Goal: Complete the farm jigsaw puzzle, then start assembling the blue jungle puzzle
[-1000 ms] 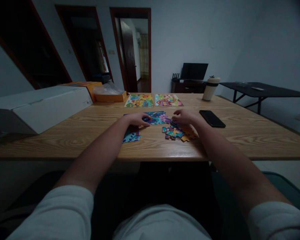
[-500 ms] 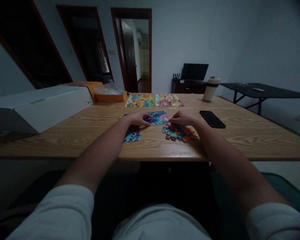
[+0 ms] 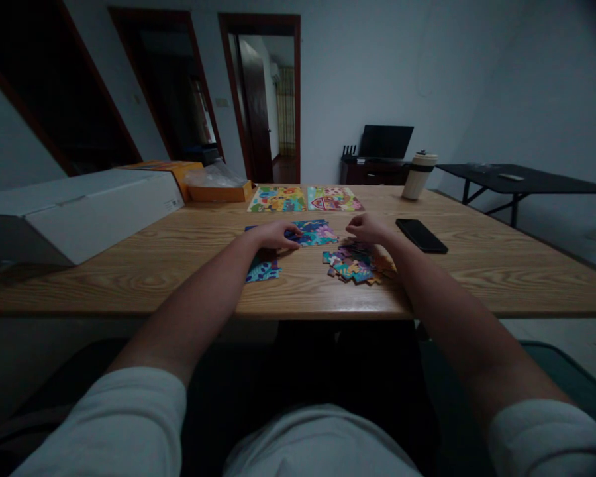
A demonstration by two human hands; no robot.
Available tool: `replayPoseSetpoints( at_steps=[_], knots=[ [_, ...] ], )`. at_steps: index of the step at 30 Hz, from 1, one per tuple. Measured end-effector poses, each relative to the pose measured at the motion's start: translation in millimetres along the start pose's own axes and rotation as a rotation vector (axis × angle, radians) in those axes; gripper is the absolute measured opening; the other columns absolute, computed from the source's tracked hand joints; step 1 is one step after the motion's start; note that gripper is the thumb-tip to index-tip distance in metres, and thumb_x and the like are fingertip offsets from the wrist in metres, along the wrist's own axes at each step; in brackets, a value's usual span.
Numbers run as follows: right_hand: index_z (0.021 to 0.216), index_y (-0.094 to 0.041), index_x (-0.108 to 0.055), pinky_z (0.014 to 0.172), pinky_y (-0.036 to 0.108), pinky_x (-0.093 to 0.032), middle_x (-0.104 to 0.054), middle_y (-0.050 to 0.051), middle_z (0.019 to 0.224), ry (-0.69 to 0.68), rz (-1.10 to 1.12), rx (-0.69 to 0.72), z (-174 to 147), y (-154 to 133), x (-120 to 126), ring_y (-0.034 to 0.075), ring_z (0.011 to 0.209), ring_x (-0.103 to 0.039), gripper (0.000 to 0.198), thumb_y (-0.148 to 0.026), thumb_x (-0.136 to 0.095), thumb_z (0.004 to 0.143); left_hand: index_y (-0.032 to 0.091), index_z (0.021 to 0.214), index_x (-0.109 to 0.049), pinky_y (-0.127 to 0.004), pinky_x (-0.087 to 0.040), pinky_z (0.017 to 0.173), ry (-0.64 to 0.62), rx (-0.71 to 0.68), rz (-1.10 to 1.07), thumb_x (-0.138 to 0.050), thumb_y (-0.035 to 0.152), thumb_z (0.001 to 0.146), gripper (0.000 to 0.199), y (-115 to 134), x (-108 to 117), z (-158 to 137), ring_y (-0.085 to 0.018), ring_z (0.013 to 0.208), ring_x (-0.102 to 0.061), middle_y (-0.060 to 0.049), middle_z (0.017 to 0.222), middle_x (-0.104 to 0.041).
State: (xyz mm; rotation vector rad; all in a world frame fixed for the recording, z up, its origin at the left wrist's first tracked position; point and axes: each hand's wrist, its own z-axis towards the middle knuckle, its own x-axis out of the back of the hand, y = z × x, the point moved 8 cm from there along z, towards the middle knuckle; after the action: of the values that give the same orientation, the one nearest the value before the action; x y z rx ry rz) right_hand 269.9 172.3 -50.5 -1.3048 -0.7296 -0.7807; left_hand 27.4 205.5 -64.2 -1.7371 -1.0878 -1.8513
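My left hand [image 3: 274, 235] rests on the left part of a partly joined blue jigsaw puzzle [image 3: 314, 232], thumb and fingers apart. More joined blue-and-teal pieces [image 3: 263, 268] show below this hand, which hides part of the puzzle. My right hand [image 3: 366, 228] is raised just right of the puzzle's edge, its fingers curled in; I see no piece in them. Under and in front of it lies a heap of loose puzzle pieces [image 3: 353, 264], teal, purple and orange. My right hand and forearm cover some of the heap.
Two finished-looking puzzle pictures [image 3: 277, 199] [image 3: 334, 199] lie farther back. A phone [image 3: 421, 236] and a lidded cup [image 3: 419, 177] are at right. To the left stand a long white box [image 3: 104, 209] and an orange tray [image 3: 221, 194] holding clear plastic.
My right hand has lifted off the puzzle's right edge and moved slightly right and away from me, uncovering more of the heap. My left hand stays in place.
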Motion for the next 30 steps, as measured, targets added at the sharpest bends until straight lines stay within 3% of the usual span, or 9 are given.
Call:
replayPoseSetpoints(
  at_steps=[3, 6, 13, 18, 21, 24, 30],
  knots=[
    [0.062, -0.018, -0.066, 0.055, 0.026, -0.038, -0.058, 0.001, 0.054, -0.015, -0.081, -0.099, 2.2, 13.9, 1.9, 0.015, 0.057, -0.053, 0.017, -0.025, -0.066, 0.078, 0.03, 0.129, -0.061, -0.033, -0.041, 0.098, -0.002, 0.006, 0.008, -0.065, 0.057, 0.077, 0.059, 0.2, -0.4, 0.3, -0.024, 0.116, -0.056, -0.003, 0.134, -0.061],
    [0.058, -0.019, -0.065, 0.056, 0.027, -0.038, -0.06, 0.002, 0.056, -0.072, -0.068, -0.104, 1.9, 13.3, -2.6, 0.016, 0.057, -0.054, 0.022, -0.026, -0.067, 0.078, 0.027, 0.13, -0.06, -0.032, -0.041, 0.098, -0.009, -0.013, 0.02, -0.064, 0.056, 0.078, 0.06, 3.5, -0.8, -0.2, -0.024, 0.116, -0.056, -0.005, 0.134, -0.06],
    [0.071, -0.016, -0.065, 0.056, 0.027, -0.045, -0.068, 0.008, 0.074, -0.125, 0.22, -0.211, -3.4, 5.7, -13.3, 0.017, 0.06, -0.059, 0.016, -0.027, -0.066, 0.083, 0.026, 0.13, -0.06, -0.03, -0.043, 0.094, -0.023, 0.009, 0.043, -0.06, 0.053, 0.081, 0.056, 10.2, -2.5, -3.5, -0.023, 0.111, -0.059, -0.005, 0.13, -0.063],
    [0.097, -0.017, -0.059, 0.066, 0.027, -0.055, -0.066, 0.011, 0.097, -0.101, 0.686, -0.318, -6.3, 6.3, -17.9, 0.016, 0.075, -0.066, 0.012, -0.027, -0.056, 0.089, 0.029, 0.13, -0.059, -0.031, -0.043, 0.094, -0.026, 0.028, 0.038, -0.058, 0.054, 0.081, 0.055, 14.8, -6.9, -1.7, -0.023, 0.109, -0.059, -0.003, 0.124, -0.066],
    [0.101, -0.019, -0.053, 0.067, 0.027, -0.057, -0.064, 0.011, 0.097, -0.149, 0.869, -0.409, -8.7, 5.8, -25.0, 0.017, 0.079, -0.066, 0.013, -0.028, -0.05, 0.092, 0.027, 0.13, -0.06, -0.032, -0.043, 0.094, -0.023, 0.008, 0.044, -0.056, 0.053, 0.082, 0.055, 18.4, -9.0, 0.7, -0.024, 0.109, -0.06, -0.004, 0.124, -0.066],
    [0.098, -0.02, -0.05, 0.065, 0.025, -0.058, -0.062, 0.011, 0.096, -0.112, 0.934, -0.465, -7.2, 9.4, -24.6, 0.017, 0.081, -0.066, 0.011, -0.029, -0.047, 0.094, 0.027, 0.131, -0.059, -0.032, -0.043, 0.094, -0.026, -0.004, 0.042, -0.056, 0.053, 0.082, 0.056, 20.6, -9.8, 2.3, -0.024, 0.109, -0.059, -0.005, 0.126, -0.065],
    [0.093, -0.02, -0.049, 0.056, 0.02, -0.053, -0.059, 0.006, 0.084, -0.125, 0.995, -0.469, 6.7, 14.0, -32.3, 0.013, 0.069, -0.061, 0.008, -0.028, -0.05, 0.091, 0.027, 0.131, -0.059, -0.031, -0.043, 0.094, -0.02, -0.06, 0.034, -0.057, 0.056, 0.082, 0.057, 30.4, -8.9, 2.7, -0.024, 0.11, -0.059, -0.005, 0.13, -0.063]
  ],
)
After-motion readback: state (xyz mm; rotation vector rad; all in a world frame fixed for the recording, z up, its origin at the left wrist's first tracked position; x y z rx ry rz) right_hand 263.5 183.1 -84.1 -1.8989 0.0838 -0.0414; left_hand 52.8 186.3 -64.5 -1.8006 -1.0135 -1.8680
